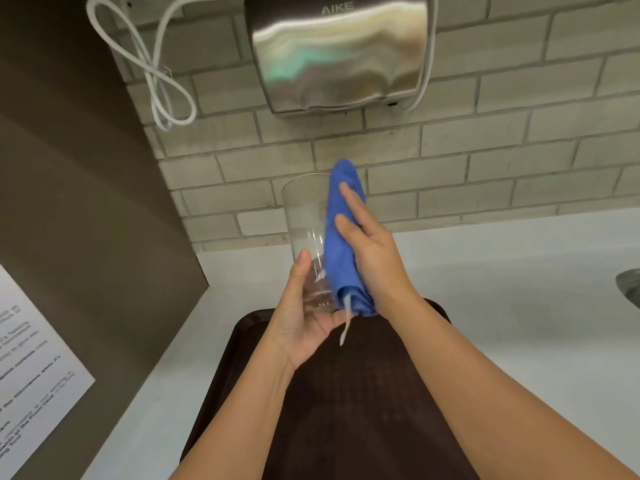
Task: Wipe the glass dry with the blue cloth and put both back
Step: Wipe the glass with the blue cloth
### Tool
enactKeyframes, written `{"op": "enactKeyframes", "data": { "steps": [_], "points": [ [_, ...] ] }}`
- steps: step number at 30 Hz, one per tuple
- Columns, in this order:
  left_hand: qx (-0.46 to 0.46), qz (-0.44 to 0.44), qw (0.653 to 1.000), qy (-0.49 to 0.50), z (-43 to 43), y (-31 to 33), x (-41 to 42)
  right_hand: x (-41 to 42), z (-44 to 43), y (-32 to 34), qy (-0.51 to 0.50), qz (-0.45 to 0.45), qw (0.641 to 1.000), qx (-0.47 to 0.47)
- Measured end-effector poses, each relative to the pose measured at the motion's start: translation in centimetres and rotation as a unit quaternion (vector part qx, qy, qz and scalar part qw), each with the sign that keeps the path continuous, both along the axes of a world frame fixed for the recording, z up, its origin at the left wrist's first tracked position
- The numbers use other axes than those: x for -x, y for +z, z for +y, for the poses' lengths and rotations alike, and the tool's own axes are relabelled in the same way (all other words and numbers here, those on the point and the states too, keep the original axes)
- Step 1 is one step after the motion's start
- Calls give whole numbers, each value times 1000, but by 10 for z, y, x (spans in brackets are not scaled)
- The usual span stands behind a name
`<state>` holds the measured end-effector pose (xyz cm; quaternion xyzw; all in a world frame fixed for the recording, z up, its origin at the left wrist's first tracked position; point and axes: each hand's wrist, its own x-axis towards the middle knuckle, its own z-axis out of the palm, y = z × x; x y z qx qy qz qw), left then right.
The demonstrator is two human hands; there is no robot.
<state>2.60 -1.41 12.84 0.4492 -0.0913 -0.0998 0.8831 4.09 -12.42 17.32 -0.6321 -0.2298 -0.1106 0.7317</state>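
**Glass held aloft, cloth pressed to its right side**

Nearest, a dark brown textured plastic tray (pixel 346 410) lies on the white countertop (pixel 502 289), directly beneath both forearms. Above it, the left hand (pixel 304 323) cups the base of the tall clear drinking glass (pixel 306 237), thumb up its near wall, fingers curled underneath. The glass's long axis leans away from the person, its open mouth toward the wall. The right hand (pixel 370 251) lies with fingers extended, pressing the folded blue microfibre cloth (pixel 341 244) along the glass's right flank; a white tag dangles below. Wiping looks underway, so the tray below is probably where both return. Beyond, grey brick tiles (pixel 485 161) carry a steel hand dryer (pixel 341 53) with looped white cable (pixel 152 71).
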Motion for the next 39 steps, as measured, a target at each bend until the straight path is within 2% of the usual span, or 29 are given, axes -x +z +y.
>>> {"op": "enactKeyframes", "data": {
  "steps": [3, 7, 11, 14, 18, 24, 28, 31, 33, 36, 39],
  "points": [
    [-42, 2, 999, -19, 1, -6, -2, -3, -5, -13, 19, 76, 994, -78],
    [-175, 0, 984, -16, 0, -7, -6, -5, -10, -31, -9, 92, 987, -134],
    [-332, -30, 940, 72, -7, 8, -1, -10, -17, -31, -34, 102, 979, -176],
    [-388, -72, 907, 147, -11, 15, 1, -9, -17, -29, -36, 115, 974, -192],
    [-438, -89, 866, 225, -7, 14, 8, -4, -13, -22, -67, 80, 985, -138],
    [-347, -76, 909, 219, -9, 13, 10, 11, 8, -14, -66, 11, 997, -36],
    [-178, -31, 966, 183, 0, 5, 7, 21, 10, -15, -25, -27, 999, 19],
    [-64, -8, 994, 86, 4, 1, 6, 38, 10, -26, -11, -69, 996, 61],
    [-19, 0, 1000, 23, 4, -1, 7, 42, 11, -28, -31, -108, 988, 103],
    [8, -8, 1000, -10, 4, -3, 3, 23, 9, -7, -74, -130, 973, 174],
    [-2, -13, 1000, -15, 4, 8, 1, -2, 6, 22, -65, -94, 983, 143]
  ]
}}
